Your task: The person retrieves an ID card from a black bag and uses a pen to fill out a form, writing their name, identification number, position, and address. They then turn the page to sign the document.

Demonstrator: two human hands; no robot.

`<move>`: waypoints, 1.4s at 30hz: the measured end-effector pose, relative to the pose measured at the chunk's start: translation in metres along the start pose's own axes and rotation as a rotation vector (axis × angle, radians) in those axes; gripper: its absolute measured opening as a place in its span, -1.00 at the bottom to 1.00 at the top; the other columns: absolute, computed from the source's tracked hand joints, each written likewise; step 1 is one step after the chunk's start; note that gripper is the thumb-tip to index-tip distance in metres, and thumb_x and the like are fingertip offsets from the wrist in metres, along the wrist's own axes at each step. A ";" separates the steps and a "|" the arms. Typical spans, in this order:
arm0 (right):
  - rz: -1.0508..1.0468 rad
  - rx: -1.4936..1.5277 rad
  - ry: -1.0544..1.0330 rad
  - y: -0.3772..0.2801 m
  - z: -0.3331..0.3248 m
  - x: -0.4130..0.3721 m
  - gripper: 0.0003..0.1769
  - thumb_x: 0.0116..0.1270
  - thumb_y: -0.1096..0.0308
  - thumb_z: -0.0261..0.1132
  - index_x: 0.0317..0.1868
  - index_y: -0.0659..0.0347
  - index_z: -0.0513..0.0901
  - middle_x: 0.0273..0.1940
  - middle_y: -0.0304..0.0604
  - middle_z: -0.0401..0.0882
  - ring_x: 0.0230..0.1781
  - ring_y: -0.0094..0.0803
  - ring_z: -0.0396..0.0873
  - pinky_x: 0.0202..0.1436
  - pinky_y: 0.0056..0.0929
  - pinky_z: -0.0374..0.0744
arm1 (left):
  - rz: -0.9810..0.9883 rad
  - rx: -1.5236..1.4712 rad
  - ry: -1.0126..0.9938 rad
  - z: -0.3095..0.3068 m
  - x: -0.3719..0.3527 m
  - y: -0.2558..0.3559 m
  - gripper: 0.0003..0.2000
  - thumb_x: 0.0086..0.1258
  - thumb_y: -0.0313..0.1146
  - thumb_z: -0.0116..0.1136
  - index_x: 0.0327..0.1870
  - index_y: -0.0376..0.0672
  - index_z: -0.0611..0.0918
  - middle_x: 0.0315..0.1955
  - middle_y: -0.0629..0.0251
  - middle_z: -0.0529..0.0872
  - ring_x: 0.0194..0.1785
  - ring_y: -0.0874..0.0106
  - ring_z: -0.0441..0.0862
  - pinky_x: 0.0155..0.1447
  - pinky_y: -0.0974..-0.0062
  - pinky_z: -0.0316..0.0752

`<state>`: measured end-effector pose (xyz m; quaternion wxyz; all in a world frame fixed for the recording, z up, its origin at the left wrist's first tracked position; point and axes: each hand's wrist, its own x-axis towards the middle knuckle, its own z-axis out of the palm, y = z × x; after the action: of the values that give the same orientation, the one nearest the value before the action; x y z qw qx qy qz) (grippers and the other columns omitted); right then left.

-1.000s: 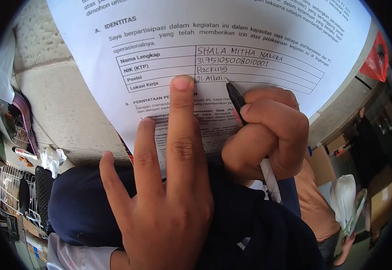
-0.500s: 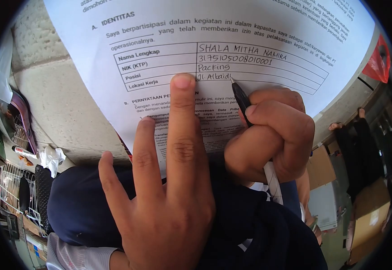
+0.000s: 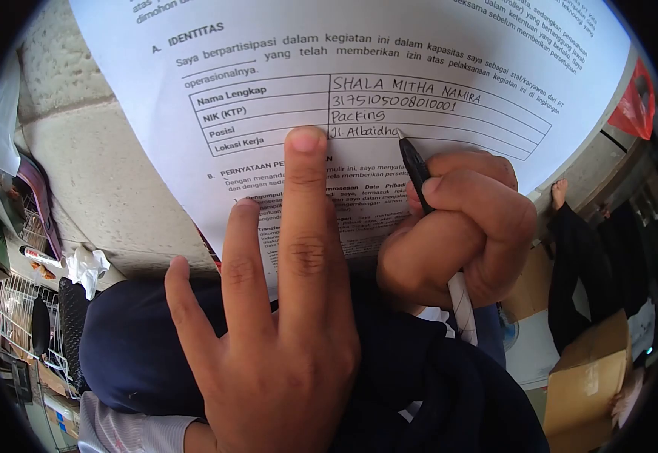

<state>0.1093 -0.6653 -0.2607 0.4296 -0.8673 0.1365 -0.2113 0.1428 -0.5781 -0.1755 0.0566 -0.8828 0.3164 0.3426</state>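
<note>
A printed paper form (image 3: 268,53) lies in front of me, with a small table of rows filled in by hand. My left hand (image 3: 283,302) rests on its lower part with fingers spread, the longest fingertip at the left edge of the last row's writing. In my right hand (image 3: 472,226) is a pen (image 3: 413,162) with a black front and a pale barrel, gripped between bent fingers. Its tip touches the last row, at the end of the handwritten word. Both hands hide part of the printed text below the table.
Dark cloth covers my lap (image 3: 147,340). A red plastic bag (image 3: 637,106) lies at the right. A cardboard box (image 3: 589,377) and a person's dark-clothed leg (image 3: 570,264) are lower right. At the left are a wire rack (image 3: 23,317), a marker (image 3: 40,257) and crumpled white plastic (image 3: 87,266).
My right hand has moved slightly right with the pen, and more letters stand in the last row. My left hand stays put. At the right, the other person's legs and the box have shifted in view.
</note>
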 end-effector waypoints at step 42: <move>0.109 0.228 0.035 -0.004 -0.007 -0.005 -0.76 -0.44 0.71 0.05 -0.62 0.28 0.45 -0.67 -0.11 0.42 -0.74 -0.39 0.36 -0.68 -0.59 0.39 | 0.031 0.319 -0.101 0.019 -0.018 -0.007 -0.77 0.16 -0.40 0.00 -0.13 -0.14 0.52 0.18 0.29 0.29 0.18 0.23 0.30 -0.03 0.01 0.34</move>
<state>0.1019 -0.6655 -0.2552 0.5339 -0.8002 0.1660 -0.2170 0.1256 -0.5573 -0.1790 0.2064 -0.8392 0.3772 0.3329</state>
